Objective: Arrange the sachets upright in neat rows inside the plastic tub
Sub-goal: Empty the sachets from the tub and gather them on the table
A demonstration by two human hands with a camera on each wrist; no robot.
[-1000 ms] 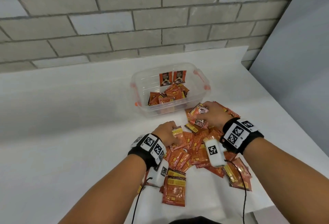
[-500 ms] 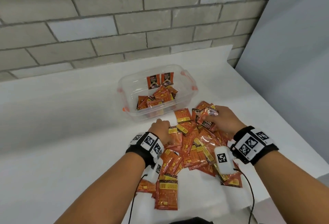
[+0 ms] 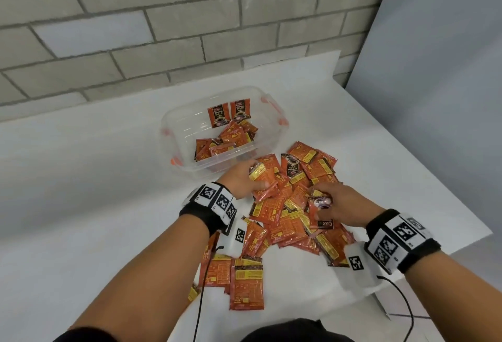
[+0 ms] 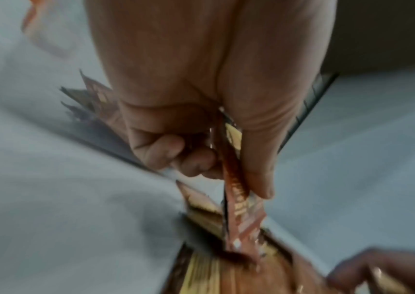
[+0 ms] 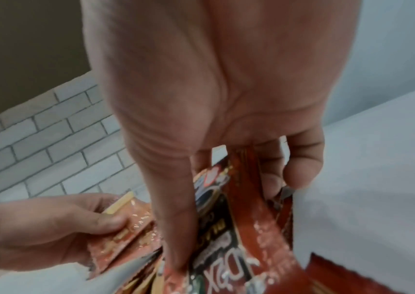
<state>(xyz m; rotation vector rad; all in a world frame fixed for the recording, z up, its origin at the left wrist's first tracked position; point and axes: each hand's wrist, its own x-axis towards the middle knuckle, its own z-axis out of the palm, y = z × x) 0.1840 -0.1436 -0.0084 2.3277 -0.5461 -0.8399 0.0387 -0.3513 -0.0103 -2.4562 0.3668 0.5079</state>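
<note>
A clear plastic tub (image 3: pixel 269 135) with orange latches stands on the white table. Two sachets (image 3: pixel 229 113) stand upright against its far wall and several lie loose on its floor. A heap of orange sachets (image 3: pixel 288 222) is spread on the table in front of the tub. My left hand (image 3: pixel 244 178) pinches a small stack of sachets (image 3: pixel 264 180) (image 4: pixel 236 201) at the heap's far left, close to the tub's near wall. My right hand (image 3: pixel 336 206) grips a few sachets (image 3: pixel 320 203) (image 5: pixel 229 228) at the heap's right, thumb on the printed front.
A grey block wall rises behind the table and a plain grey panel stands at the right. The table's right edge (image 3: pixel 461 206) runs close to the heap. Bare white tabletop (image 3: pixel 81 192) lies to the left of the tub and heap.
My left hand moved forward toward the tub's near wall with its sachets. My right hand drew back toward me over the heap, still holding its sachets. The head view shifted.
</note>
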